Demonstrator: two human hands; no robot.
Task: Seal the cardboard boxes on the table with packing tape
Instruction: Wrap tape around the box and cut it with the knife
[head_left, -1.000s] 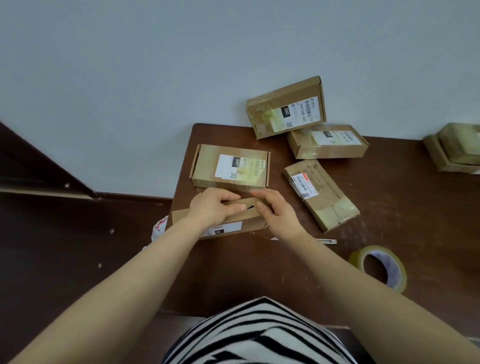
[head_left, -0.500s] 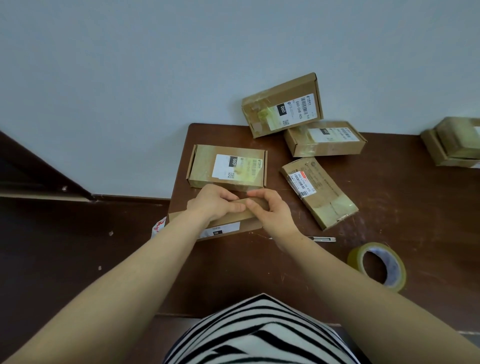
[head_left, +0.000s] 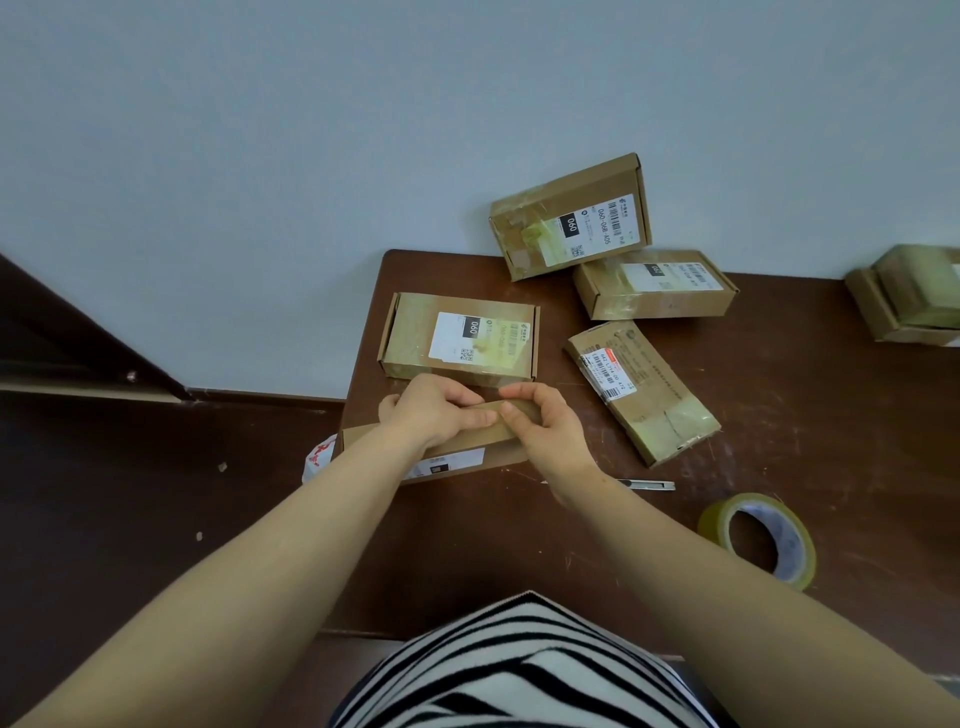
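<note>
A flat cardboard box (head_left: 467, 451) with a white label on its near side lies at the table's left edge. My left hand (head_left: 434, 413) grips its top from the left, fingers curled over the far edge. My right hand (head_left: 545, 423) holds the box's right end, thumb and fingers curled round the top. The two hands nearly touch. A roll of clear yellowish packing tape (head_left: 761, 540) lies flat to the right, near the front edge. A small utility knife (head_left: 652, 485) lies just right of my right wrist.
Several taped boxes lie behind: one (head_left: 460, 340) just beyond my hands, one (head_left: 641, 389) angled to the right, one (head_left: 654, 283) further back, one (head_left: 569, 218) leaning on the wall. Stacked boxes (head_left: 909, 296) sit at the far right. The brown table (head_left: 805, 415) ends left of the held box.
My hands have drawn closer together on top of the box; the right thumb now meets the left fingers. The box has hardly moved.
</note>
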